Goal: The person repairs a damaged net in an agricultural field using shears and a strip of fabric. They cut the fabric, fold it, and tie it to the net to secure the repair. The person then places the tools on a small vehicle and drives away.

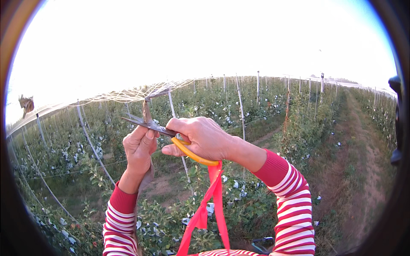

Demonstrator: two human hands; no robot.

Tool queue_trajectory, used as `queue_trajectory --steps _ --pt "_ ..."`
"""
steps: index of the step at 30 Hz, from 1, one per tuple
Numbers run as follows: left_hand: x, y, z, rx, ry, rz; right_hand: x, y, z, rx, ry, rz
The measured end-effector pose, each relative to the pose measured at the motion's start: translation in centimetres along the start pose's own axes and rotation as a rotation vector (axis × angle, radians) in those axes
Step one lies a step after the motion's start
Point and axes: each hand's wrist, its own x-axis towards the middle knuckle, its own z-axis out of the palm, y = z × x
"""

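My right hand grips a pair of scissors by orange handles, with a red ribbon hanging from them. The metal blades point left and stand apart around a brown cloth strip. Just below the blades, my left hand pinches this strip between thumb and fingers. The strip's upper end is knotted round a gathered white net. More of the strip seems to hang down along my left wrist, partly hidden by the hand.
Rows of leafy green plants with white bags or papers spread below and ahead. Thin poles and wires rise among them. A dirt path runs away at the right. Another brown knot sits on the net at far left.
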Motion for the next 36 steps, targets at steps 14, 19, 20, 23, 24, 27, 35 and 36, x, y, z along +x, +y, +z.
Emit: queue_trajectory --steps 14,19,20,23,24,27,35,36 --pt "-0.6 -1.9 -0.7 0.613 -0.272 0.435 0.2 0.9 -0.5 0.153 -0.017 0.069" --pt "-0.9 -2.1 -1.3 0.312 0.051 0.031 -0.4 0.8 -2.2 -0.190 -0.145 0.115" --pt "-0.1 -1.6 -0.5 0.298 0.148 0.153 -1.2 1.5 -1.9 -0.107 -0.162 0.131" --pt "3.7 0.1 2.0 0.290 0.175 0.340 -3.9 3.9 -2.0 0.223 -0.145 0.321" --pt "5.2 0.2 3.0 0.299 0.166 0.314 -4.9 4.2 -2.4 0.321 -0.197 0.480" --pt "9.8 1.1 5.7 0.363 0.160 0.217 -7.8 5.6 -1.3 0.332 -0.269 0.742" --pt "26.8 7.2 16.4 1.361 -0.035 0.640 -17.4 10.0 4.4 0.318 -0.763 0.916" --pt "28.6 7.8 18.0 1.443 -0.020 0.642 -18.6 10.4 4.1 0.185 -0.797 0.798"
